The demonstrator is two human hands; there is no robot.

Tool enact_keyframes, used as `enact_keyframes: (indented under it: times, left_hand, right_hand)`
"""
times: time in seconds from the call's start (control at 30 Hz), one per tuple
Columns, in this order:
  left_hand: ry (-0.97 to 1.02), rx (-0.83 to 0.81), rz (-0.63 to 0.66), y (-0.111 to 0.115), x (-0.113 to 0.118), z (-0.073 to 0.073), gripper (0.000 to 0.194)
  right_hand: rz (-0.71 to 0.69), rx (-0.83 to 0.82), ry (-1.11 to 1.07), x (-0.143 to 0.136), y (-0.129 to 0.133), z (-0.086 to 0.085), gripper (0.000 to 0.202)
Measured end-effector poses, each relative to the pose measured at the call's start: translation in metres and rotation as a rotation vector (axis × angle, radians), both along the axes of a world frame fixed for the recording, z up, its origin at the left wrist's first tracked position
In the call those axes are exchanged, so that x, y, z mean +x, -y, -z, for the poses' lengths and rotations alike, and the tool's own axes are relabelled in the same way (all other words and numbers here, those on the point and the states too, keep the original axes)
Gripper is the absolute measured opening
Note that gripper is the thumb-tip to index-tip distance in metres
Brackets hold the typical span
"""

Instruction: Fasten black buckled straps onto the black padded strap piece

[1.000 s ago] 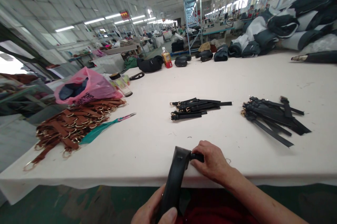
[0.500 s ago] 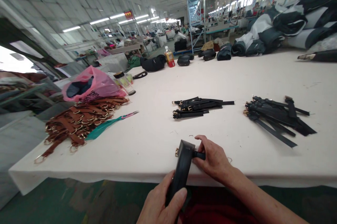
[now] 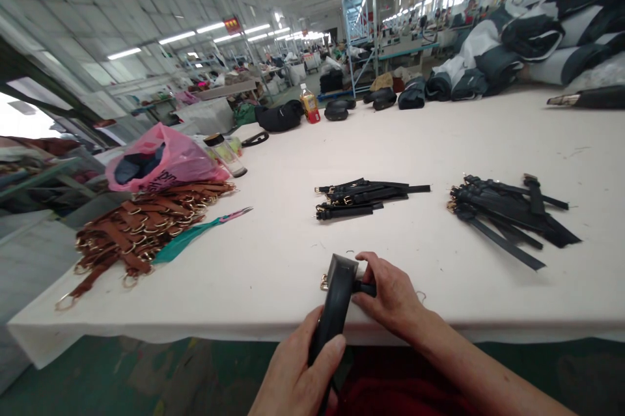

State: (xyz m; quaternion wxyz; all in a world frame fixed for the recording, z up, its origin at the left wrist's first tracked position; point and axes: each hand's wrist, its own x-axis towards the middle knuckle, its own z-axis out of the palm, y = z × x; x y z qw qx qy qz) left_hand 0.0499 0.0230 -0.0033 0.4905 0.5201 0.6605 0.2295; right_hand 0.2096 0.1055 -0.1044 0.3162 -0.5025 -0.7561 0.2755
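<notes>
My left hand (image 3: pixel 297 364) is closed around a long black handheld tool (image 3: pixel 336 302) with a squared, greyish end; its exact kind I cannot make out. The tool tilts up over the table's near edge. My right hand (image 3: pixel 390 289) pinches a short black strap (image 3: pixel 364 287) just right of the tool's head. On the other side of the tool a gold buckle (image 3: pixel 324 282) sticks out, seemingly on the same strap. The tool's head hides the middle of the strap, so whether they touch is unclear. Beyond my hands lies a small pile of black buckled straps (image 3: pixel 371 194).
A larger pile of black straps (image 3: pixel 512 208) lies to the right. On the left are brown straps with metal rings (image 3: pixel 141 227), scissors with a green cloth strip (image 3: pixel 200 234) and a pink bag (image 3: pixel 170 159). Bottles (image 3: pixel 309 103) and dark rolls (image 3: pixel 498 68) stand farther back.
The view has shifted slightly, so the table's things sit a little farther left. Both hands keep nearly the same hold on the tool and the strap.
</notes>
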Motion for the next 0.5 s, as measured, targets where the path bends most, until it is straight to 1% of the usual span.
enact_keyframes:
  times: [0.17,0.3,0.4,0.5]
  left_hand:
    - [0.009,0.032,0.012,-0.01,0.003,0.005,0.034]
    - [0.055,0.031,-0.004,-0.017,-0.002,0.006,0.032]
    - [0.105,-0.004,-0.044,-0.016,-0.012,0.001,0.036]
    - [0.127,-0.047,-0.108,-0.007,-0.022,-0.007,0.038]
  right_hand:
    - [0.003,0.007,0.002,0.0,0.001,0.0,0.057]
    - [0.018,0.012,-0.004,0.0,0.001,0.003,0.061]
    - [0.018,0.008,-0.003,0.0,0.0,0.003,0.058]
    - [0.012,-0.003,-0.001,0.0,0.0,0.001,0.054]
